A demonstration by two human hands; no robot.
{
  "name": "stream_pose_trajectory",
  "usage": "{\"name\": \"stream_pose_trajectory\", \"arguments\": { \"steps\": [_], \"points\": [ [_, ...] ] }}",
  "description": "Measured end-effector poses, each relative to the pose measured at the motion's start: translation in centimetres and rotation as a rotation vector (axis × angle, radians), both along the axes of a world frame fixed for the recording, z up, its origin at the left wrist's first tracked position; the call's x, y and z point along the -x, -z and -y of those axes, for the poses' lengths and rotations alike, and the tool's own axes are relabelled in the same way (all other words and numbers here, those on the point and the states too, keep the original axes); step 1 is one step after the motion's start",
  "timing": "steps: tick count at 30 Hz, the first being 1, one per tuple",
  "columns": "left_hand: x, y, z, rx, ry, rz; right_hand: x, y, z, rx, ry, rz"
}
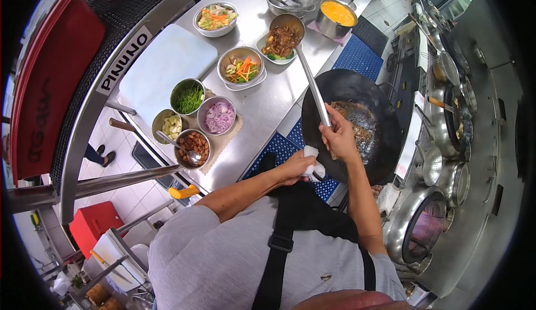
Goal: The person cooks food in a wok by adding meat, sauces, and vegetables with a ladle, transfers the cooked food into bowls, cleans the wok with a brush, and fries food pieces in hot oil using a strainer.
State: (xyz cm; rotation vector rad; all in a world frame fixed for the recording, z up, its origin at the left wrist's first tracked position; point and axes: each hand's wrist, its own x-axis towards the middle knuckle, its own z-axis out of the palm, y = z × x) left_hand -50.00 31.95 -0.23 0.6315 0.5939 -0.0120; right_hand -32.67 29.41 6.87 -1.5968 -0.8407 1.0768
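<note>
My right hand (339, 134) is wrapped round the long handle of a ladle (314, 84). Its bowl is tilted over a white dish (289, 60) on the steel counter. Brown saucy food (281, 41) lies in and under the bowl, with some green vegetable at the dish's edge. With a folded white cloth (314, 165), my left hand (296, 167) grips the near edge or handle of a black wok (324, 95); the cloth hides which. The wok is tipped, and a thin layer of brown sauce (363, 128) coats its inside.
Bowls of sliced onion (218, 115), chopped greens (187, 98), browned pieces (193, 147) and cut vegetables (242, 68) stand on the counter (268, 109). A pot of orange-yellow liquid (338, 14) sits at the far end. A burner with flame (427, 226) is on my right.
</note>
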Motion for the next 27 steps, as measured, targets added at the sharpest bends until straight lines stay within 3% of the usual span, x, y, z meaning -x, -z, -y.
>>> {"name": "stream_pose_trajectory", "arguments": {
  "steps": [18, 27],
  "points": [
    [-0.8, 0.6, 0.1, -0.078, 0.002, 0.031, -0.5, 1.9, 0.5, -0.054, 0.023, 0.393],
    [-0.5, 0.4, 0.1, -0.056, 0.011, 0.056, -0.9, -0.6, 0.4, 0.022, -0.025, 0.546]
  ]
}}
